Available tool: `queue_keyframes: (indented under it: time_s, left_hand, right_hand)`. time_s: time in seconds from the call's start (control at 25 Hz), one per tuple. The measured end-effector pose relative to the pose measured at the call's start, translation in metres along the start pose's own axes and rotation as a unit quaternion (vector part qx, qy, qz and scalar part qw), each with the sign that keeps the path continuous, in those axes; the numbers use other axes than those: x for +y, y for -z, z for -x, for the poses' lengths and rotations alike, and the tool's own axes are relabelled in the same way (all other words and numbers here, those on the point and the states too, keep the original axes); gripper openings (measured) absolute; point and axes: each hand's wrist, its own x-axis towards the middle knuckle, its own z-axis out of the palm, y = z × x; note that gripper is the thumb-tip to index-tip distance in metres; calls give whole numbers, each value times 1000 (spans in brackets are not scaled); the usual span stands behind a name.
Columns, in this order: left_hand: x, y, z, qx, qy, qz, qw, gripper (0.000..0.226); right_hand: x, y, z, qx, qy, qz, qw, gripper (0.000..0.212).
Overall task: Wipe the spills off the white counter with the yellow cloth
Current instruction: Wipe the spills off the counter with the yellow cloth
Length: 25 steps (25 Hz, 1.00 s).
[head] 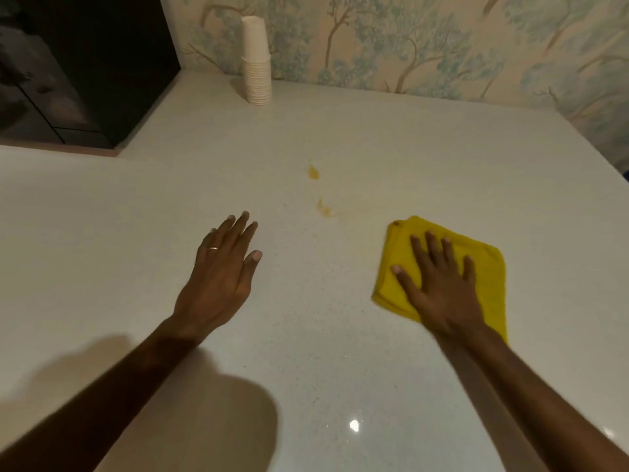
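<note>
A folded yellow cloth [483,264] lies flat on the white counter [306,335] at the right. My right hand [437,284] rests on top of it, palm down with fingers spread, pressing it rather than gripping it. Two small orange-brown spills mark the counter: one [313,172] farther back, one [323,207] nearer, just left of the cloth's far corner. My left hand [221,277] hovers open over the counter, left of the spills, holding nothing; a ring sits on one finger.
A tall stack of white paper cups [257,63] stands at the back by the tree-patterned wall [442,39]. A dark appliance [78,63] fills the back left corner. The counter's right edge [612,165] runs off at the far right.
</note>
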Motion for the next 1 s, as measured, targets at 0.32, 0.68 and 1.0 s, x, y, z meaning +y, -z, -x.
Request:
queue_keyframes:
  time_s: [0.32,0.68,1.0]
  left_hand:
    - [0,4,-5,101,32,83,991,58]
    - [2,8,-8,-30,83,-15,996,62]
    - [5,7,-10,-70,95,-29,993,64]
  right_hand:
    - [-213,-41,-45,-23,271,-34,962,78]
    - [-209,-28,-295,-41,138,-24,989,84]
    - [-179,-16,-306,-33,84,-24,996,86]
